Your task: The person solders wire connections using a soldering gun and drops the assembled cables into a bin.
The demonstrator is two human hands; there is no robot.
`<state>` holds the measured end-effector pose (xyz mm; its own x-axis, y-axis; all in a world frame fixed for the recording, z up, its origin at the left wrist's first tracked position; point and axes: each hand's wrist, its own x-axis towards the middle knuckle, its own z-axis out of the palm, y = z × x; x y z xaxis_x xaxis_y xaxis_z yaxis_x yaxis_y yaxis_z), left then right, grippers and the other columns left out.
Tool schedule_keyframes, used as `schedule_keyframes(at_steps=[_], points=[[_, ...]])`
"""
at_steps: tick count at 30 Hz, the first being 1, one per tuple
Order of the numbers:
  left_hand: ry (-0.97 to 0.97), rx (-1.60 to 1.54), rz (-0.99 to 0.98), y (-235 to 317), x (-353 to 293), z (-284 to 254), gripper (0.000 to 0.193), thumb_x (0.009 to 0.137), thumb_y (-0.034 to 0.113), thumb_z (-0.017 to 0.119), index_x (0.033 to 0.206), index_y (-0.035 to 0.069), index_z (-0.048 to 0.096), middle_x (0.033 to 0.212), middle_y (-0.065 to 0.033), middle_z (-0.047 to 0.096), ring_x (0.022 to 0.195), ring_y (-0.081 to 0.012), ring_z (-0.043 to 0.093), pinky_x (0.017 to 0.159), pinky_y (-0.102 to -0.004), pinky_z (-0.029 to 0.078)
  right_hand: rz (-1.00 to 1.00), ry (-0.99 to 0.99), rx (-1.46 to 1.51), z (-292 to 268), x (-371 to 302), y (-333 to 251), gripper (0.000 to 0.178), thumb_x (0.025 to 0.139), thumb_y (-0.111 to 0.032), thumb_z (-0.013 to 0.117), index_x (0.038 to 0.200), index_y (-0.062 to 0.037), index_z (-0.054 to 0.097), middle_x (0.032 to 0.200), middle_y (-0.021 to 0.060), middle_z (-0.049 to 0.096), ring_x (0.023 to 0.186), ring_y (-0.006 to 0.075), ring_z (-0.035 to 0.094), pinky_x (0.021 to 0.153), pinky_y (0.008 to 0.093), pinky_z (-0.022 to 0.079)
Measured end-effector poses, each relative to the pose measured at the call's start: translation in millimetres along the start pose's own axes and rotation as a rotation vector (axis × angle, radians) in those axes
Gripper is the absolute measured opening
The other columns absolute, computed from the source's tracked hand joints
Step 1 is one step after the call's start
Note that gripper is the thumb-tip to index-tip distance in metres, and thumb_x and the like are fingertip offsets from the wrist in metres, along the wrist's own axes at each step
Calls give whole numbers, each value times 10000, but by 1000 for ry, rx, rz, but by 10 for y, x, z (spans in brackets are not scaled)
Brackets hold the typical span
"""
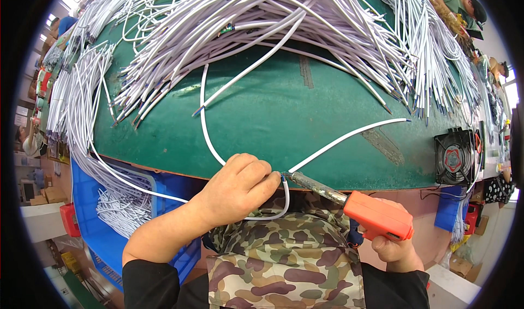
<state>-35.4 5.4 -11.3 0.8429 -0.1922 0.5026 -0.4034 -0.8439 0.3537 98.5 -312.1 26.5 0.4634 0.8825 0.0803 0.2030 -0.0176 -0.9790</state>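
Observation:
Close to the table's near edge, my left hand (240,189) is closed, its thumb and fingers pinching white cables near a small joint with bared, coloured wire ends. One white cable (349,141) runs from that joint toward the right, and another white cable (205,129) curves up to the far left. A third length (286,202) loops below my fingers. My right hand (393,246) is wrapped round the orange handle of a soldering gun (376,216). Its metal barrel points left, and the tip meets or nearly meets the joint; contact cannot be made out exactly.
Large bundles of white cables (262,22) cover the far side of the green table (262,118). More cables (82,101) hang over its left edge toward a blue crate (87,200). A black fan (454,156) stands at the right. Other people work farther off.

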Motion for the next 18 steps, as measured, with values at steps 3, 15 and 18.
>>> schedule_keyframes(at_steps=[3, 15, 18], points=[[-1, -3, -2, 3, -3, -4, 324, 667, 32, 672, 985, -18, 632, 889, -98, 548, 791, -269, 551, 680, -364, 481, 13, -10, -105, -27, -20, -25, 564, 827, -175, 713, 1274, 84, 487, 1117, 183, 664, 982, 276, 681, 879, 366, 519], [-3, -6, -2, -2, -3, -3, 312, 675, 39, 674, 980, -15, 635, 883, -99, 547, 783, -266, 550, 675, -365, 479, 115, 27, -105, 5, -36, -49, 615, 696, 18, 601, 1290, 98, 466, 1152, 190, 654, 1012, 262, 671, 889, 354, 515], [-4, -4, -4, -3, -2, -3, 309, 677, 38, 674, 978, -16, 636, 881, -97, 548, 782, -265, 551, 675, -364, 479, 82, -5, -64, -3, -10, -9, 595, 744, -27, 664, 1290, 100, 464, 1166, 191, 647, 1027, 264, 668, 894, 358, 515]])
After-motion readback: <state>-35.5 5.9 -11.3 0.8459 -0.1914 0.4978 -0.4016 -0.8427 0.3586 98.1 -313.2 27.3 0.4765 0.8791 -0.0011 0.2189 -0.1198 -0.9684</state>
